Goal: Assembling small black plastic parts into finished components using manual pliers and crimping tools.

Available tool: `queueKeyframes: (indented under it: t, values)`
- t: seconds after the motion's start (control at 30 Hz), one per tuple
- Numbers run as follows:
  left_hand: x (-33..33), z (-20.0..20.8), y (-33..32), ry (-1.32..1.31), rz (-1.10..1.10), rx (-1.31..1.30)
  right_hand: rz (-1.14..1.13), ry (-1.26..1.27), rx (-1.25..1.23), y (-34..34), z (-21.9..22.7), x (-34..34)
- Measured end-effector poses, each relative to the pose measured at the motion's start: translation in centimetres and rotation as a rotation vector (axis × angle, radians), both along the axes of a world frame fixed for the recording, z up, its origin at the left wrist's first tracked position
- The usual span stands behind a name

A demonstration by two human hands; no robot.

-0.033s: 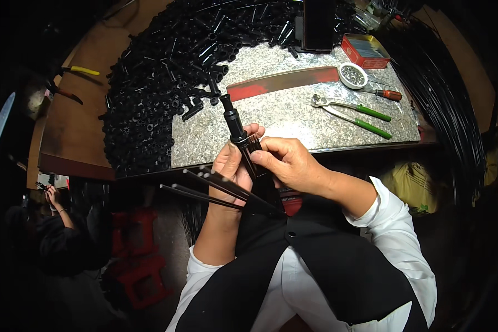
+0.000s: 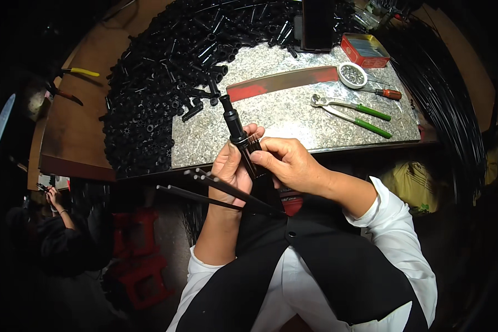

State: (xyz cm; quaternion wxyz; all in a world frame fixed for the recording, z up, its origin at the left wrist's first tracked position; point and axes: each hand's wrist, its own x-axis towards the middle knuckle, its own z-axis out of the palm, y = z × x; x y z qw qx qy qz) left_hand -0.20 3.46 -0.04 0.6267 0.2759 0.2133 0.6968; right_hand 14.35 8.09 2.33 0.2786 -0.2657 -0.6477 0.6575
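Note:
Both of my hands hold what looks like an umbrella frame [image 2: 235,124], black, with a stepped tubular top tilted up and slightly left. My left hand [image 2: 230,169] is closed round the frame just below its collar, thumb against the shaft. My right hand [image 2: 289,160] pinches at the thin dark rods beside the collar; its fingertips are partly hidden. Several long black ribs [image 2: 221,193] stick out to the left across my left wrist. The frame's lower part merges with my black apron [image 2: 260,243].
On the stone slab [image 2: 293,119] lie green-handled pincers [image 2: 351,114], an orange screwdriver [image 2: 390,94], a white bowl of small metal parts [image 2: 353,76], a red box [image 2: 365,52] and a curved red-grey strip [image 2: 282,83]. Black tubular parts [image 2: 155,88] are heaped left. Another person [image 2: 61,216] works at far left.
The free ends of the black ribs have shifted slightly left. Both hands keep almost the same place and grip.

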Motion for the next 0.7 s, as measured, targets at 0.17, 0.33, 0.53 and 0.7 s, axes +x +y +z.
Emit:
queueKeyframes:
  t: [0.17,0.33,0.53,0.7]
  values:
    - [-0.3,-0.5,0.3,-0.083,-0.047,0.011,0.028,0.038,-0.074,0.4,-0.5,0.0]
    - [-0.2,-0.5,0.4,-0.049,-0.073,0.055,0.061,0.049,-0.130,0.7,-0.7,0.2]
    - [-0.8,0.4,-0.1,-0.115,-0.268,-0.040,0.137,0.065,-0.188,1.2,-0.3,0.6]
    - [-0.8,-1.1,0.2,-0.104,-0.275,0.075,0.219,0.086,-0.207,1.9,-0.7,0.9]
